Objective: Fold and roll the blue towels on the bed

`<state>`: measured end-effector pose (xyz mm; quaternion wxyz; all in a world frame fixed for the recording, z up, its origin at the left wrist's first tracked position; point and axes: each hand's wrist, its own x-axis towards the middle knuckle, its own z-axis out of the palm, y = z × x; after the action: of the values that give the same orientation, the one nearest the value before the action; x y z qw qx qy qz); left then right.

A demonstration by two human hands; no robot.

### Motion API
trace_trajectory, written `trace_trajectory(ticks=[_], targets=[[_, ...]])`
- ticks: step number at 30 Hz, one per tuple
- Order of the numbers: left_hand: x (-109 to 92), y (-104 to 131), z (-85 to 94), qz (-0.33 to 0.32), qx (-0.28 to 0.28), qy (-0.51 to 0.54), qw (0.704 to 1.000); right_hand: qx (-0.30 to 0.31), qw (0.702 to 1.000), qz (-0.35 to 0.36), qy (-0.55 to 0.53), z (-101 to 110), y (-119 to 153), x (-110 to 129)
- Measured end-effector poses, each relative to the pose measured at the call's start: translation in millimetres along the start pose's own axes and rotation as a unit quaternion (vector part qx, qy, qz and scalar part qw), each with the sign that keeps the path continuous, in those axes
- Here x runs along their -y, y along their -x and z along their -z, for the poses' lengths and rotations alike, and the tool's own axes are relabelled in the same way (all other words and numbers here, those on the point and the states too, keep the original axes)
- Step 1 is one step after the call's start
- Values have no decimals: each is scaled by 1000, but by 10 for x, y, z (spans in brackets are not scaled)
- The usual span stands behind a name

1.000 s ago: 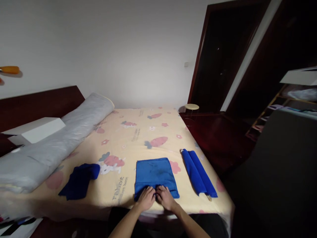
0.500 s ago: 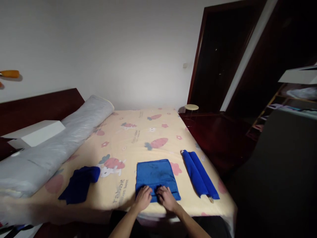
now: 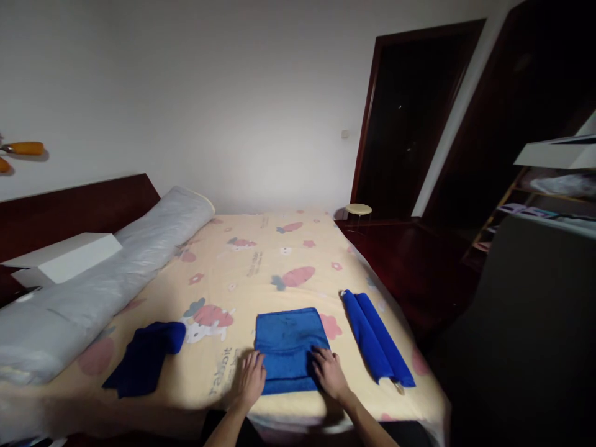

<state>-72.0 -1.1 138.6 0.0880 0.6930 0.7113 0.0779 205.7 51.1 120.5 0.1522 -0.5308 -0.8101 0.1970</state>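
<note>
A blue cloth (image 3: pixel 292 335), roughly square with a crosswise fold or crease near its front edge, lies flat on the bed before me. My left hand (image 3: pixel 251 377) rests at its left edge, palm down, with the fingers stretched forward over the border. On the opposite side my right hand (image 3: pixel 329 374) lies with spread fingers touching the right edge. Right of it sits another blue cloth (image 3: pixel 378 338), rolled from two sides into a long double roll. A darker blue cloth (image 3: pixel 148 357) lies crumpled to the left.
A patterned sheet (image 3: pixel 251 292) covers the bed. Along the left runs a long grey rolled bundle (image 3: pixel 107 295) with a white box (image 3: pixel 69 257) on it, beside the dark headboard (image 3: pixel 79 214). Beyond the bed's right side stand a round stool (image 3: pixel 358 210) and a shelf (image 3: pixel 549 192).
Both hands have moved apart, from the middle of the cloth's front part to its left and right edges. The view has tilted slightly upward.
</note>
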Motion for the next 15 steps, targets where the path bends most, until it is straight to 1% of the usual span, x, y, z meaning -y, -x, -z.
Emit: trace_trajectory(ticks=[2, 4, 6, 7, 8, 10, 13, 15], targets=[[-213, -15, -77, -63, 29, 30, 997, 41, 997, 63, -36, -99, -16, 219], [-438, -62, -164, -107, 47, 45, 992, 80, 991, 99, -51, -206, -78, 418], [-582, -127, -236, -105, 47, 39, 993, 102, 989, 99, -47, -277, -176, 511], [-603, -161, -260, -90, 42, 31, 995, 102, 990, 85, -40, -287, -230, 502], [-585, -192, -276, -70, 37, 22, 997, 97, 993, 63, -31, -279, -282, 455], [-442, -234, -285, -20, 29, 1, 999, 75, 997, 1, -10, -213, -360, 267], [-56, -228, -262, 63, 2, -51, 997, 34, 995, -94, 20, -56, -372, -105], [199, -191, -233, 105, -38, -98, 989, 14, 992, -118, 37, 28, -318, -289]])
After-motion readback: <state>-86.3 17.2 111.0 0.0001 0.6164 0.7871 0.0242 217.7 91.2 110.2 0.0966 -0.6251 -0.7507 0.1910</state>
